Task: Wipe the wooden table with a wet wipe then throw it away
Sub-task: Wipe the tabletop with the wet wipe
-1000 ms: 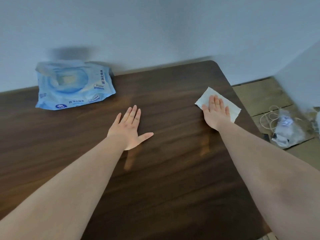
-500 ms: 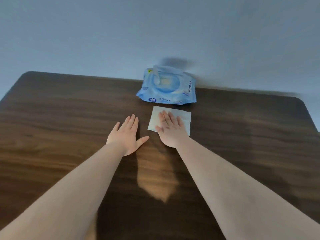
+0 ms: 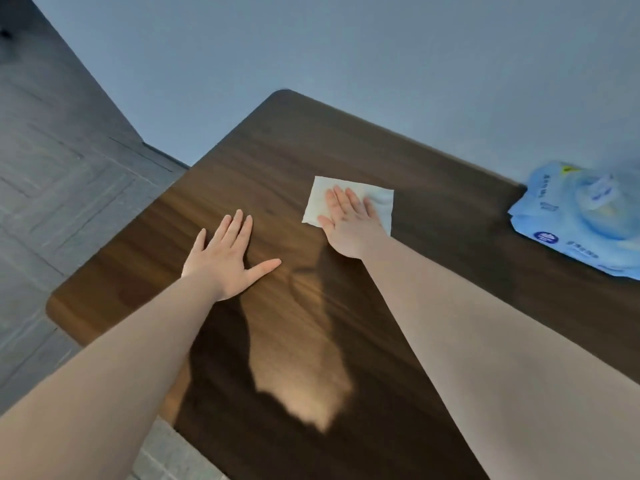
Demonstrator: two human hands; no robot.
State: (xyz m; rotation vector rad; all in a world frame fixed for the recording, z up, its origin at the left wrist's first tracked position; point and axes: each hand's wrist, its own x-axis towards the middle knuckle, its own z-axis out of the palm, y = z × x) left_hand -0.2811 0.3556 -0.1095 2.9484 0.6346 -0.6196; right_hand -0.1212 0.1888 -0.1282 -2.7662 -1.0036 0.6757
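Note:
The dark wooden table [image 3: 311, 140] fills the middle of the head view. A white wet wipe [image 3: 318, 199] lies flat on it toward the far left corner. My right hand [image 3: 349, 225] rests palm down on the wipe with fingers straight, pressing it to the wood; its corners show around the hand. My left hand [image 3: 225, 259] lies flat on the bare tabletop to the left of the wipe, fingers spread, holding nothing.
A blue pack of wet wipes [image 3: 581, 216] lies at the table's far right, against the grey wall [image 3: 381, 57]. The table's left edge and rounded corners drop off to a grey tiled floor [image 3: 62, 188].
My right hand has slid the wipe leftward across the table, from the right edge past the blue pack to the left part. The view has swung left. My left hand stays flat.

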